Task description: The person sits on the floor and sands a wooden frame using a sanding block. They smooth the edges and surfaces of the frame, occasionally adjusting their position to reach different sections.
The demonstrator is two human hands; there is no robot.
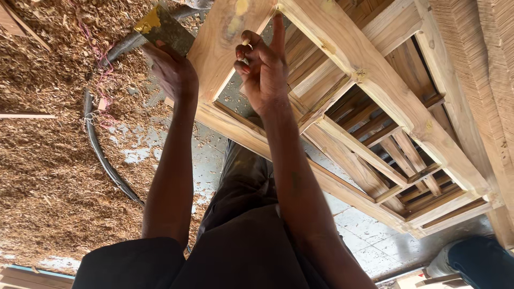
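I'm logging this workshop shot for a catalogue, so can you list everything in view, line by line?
wooden frame: one on top, more stacked beneath, pale brown, centre to right
scraper: one, dark blade with a yellow smear, top left, in the left hand
hose: one, black, curving over the floor at left
sawdust: a thick layer, tan, left half of the floor
string: one tangle, pink, top left
another person's leg: one, blue, bottom right corner
left hand: gripping the scraper
right hand: forefinger on the frame, yellow paste on the fingertips

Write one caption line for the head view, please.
Left hand holds a putty knife; right hand fingers a wooden frame joint.
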